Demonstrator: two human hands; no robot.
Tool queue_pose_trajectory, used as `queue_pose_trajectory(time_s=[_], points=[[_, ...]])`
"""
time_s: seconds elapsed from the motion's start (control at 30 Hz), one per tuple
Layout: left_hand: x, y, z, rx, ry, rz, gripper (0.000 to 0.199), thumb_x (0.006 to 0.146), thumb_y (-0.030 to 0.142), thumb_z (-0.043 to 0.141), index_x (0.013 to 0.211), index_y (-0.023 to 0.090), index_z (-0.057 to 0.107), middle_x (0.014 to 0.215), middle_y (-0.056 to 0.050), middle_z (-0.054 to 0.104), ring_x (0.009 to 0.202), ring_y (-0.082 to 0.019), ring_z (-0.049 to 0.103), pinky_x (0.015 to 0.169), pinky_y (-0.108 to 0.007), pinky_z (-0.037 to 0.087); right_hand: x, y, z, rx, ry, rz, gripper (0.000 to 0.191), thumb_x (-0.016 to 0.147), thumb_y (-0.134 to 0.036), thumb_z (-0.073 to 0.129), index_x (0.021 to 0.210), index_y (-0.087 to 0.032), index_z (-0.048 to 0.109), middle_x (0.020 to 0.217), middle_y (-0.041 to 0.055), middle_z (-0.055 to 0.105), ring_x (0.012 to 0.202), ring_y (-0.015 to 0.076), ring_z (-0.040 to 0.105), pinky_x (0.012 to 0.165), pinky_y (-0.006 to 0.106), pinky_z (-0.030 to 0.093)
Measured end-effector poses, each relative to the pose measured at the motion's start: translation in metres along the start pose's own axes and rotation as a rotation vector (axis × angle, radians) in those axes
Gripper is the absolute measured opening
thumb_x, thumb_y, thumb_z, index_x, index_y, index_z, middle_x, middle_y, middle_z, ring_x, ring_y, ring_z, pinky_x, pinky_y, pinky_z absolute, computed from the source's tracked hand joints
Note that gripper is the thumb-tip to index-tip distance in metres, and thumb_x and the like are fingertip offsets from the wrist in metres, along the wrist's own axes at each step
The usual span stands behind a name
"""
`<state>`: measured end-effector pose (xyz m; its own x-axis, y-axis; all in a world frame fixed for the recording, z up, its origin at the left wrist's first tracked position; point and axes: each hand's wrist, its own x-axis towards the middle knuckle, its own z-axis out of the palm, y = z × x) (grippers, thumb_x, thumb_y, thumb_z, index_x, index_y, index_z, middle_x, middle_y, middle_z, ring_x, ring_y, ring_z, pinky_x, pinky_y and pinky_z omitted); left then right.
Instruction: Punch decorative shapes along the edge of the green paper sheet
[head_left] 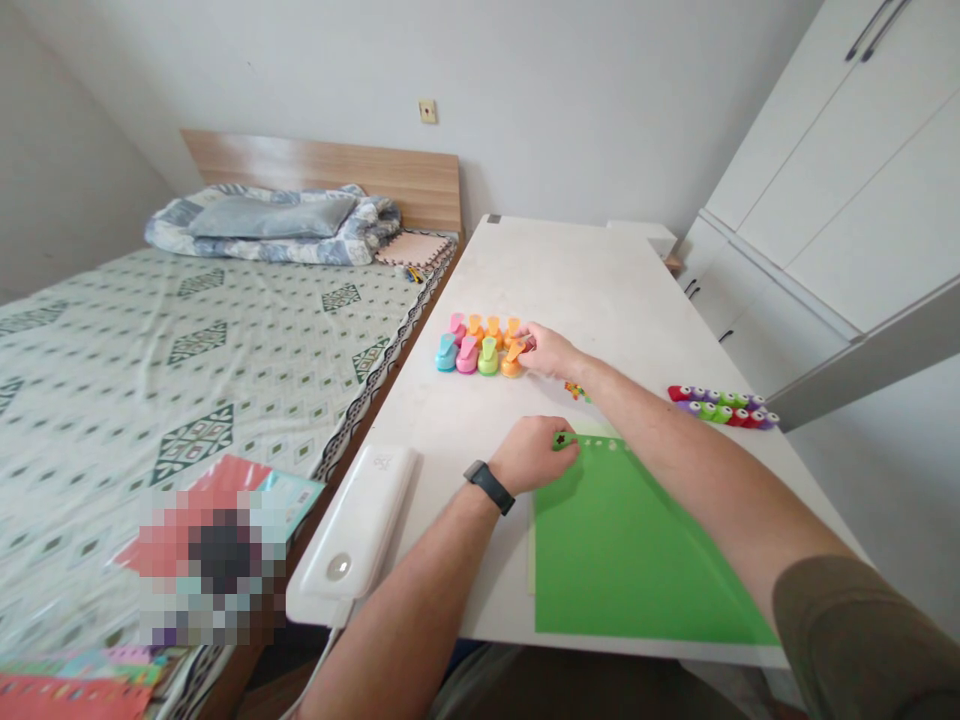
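My left hand point(534, 455), with a dark band on its wrist, pinches the top left corner of a sheet of green paper point(645, 550). A star-shaped hole shows by its fingertips, and several more small holes run along the paper's top edge. Farther up the table, my right hand point(553, 352) has its fingers closed at the side of an orange paper punch point(513, 360). That punch ends the front row of a group with a blue punch point(447, 354), a pink punch point(466, 356) and a green punch point(488, 357). More pink and orange punches stand behind.
Small colourful paper cut-outs point(576, 391) lie beneath my right forearm. Several small punches point(724, 408) stand in rows at the table's right edge. On the left is a white lamp-like device point(356, 530) with a cable. A bed point(262, 340) adjoins the white table point(570, 265).
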<state>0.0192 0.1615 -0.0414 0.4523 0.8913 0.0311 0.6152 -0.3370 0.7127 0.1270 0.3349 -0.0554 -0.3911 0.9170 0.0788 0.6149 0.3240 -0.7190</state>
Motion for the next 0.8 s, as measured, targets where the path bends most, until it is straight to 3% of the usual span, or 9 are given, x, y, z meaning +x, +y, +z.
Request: queue_pose_trajectory(time_s=[0.1, 0.27, 0.6, 0.8], points=[[-0.001, 0.000, 0.000, -0.005, 0.003, 0.002, 0.025, 0.087, 0.033, 0.057, 0.093, 0.019, 0.077, 0.087, -0.005, 0.077, 0.076, -0.018, 0.066, 0.071, -0.027, 0.046, 0.000, 0.001, 0.005, 0.015, 0.026, -0.003, 0.047, 0.073, -0.026, 0.072, 0.117, -0.020, 0.060, 0.102, 0.0015, 0.070, 0.087, 0.0162, 0.065, 0.081, 0.028, 0.051], [-0.001, -0.001, 0.000, -0.008, 0.014, 0.011, 0.025, 0.087, 0.033, 0.057, 0.092, 0.019, 0.076, 0.084, -0.005, 0.076, 0.074, -0.019, 0.065, 0.069, -0.028, 0.044, 0.000, 0.002, 0.017, 0.093, 0.077, 0.013, 0.064, 0.066, -0.034, 0.082, 0.120, -0.020, 0.050, 0.108, 0.0033, 0.069, 0.093, 0.0167, 0.068, 0.086, 0.031, 0.052], [0.000, -0.003, 0.001, -0.005, 0.012, 0.017, 0.024, 0.087, 0.034, 0.057, 0.091, 0.019, 0.076, 0.085, -0.004, 0.076, 0.074, -0.018, 0.065, 0.069, -0.028, 0.043, -0.006, -0.007, 0.020, 0.038, 0.109, -0.013, 0.056, 0.068, -0.025, 0.081, 0.114, -0.022, 0.048, 0.112, 0.0059, 0.071, 0.099, 0.0187, 0.069, 0.089, 0.033, 0.053], [0.000, -0.002, 0.001, -0.004, 0.006, 0.008, 0.025, 0.087, 0.033, 0.057, 0.092, 0.019, 0.076, 0.086, -0.005, 0.077, 0.073, -0.018, 0.065, 0.068, -0.028, 0.044, -0.005, -0.005, 0.022, 0.042, 0.114, -0.027, 0.056, 0.069, -0.029, 0.080, 0.115, -0.022, 0.050, 0.113, 0.0065, 0.070, 0.099, 0.0193, 0.069, 0.089, 0.034, 0.053]])
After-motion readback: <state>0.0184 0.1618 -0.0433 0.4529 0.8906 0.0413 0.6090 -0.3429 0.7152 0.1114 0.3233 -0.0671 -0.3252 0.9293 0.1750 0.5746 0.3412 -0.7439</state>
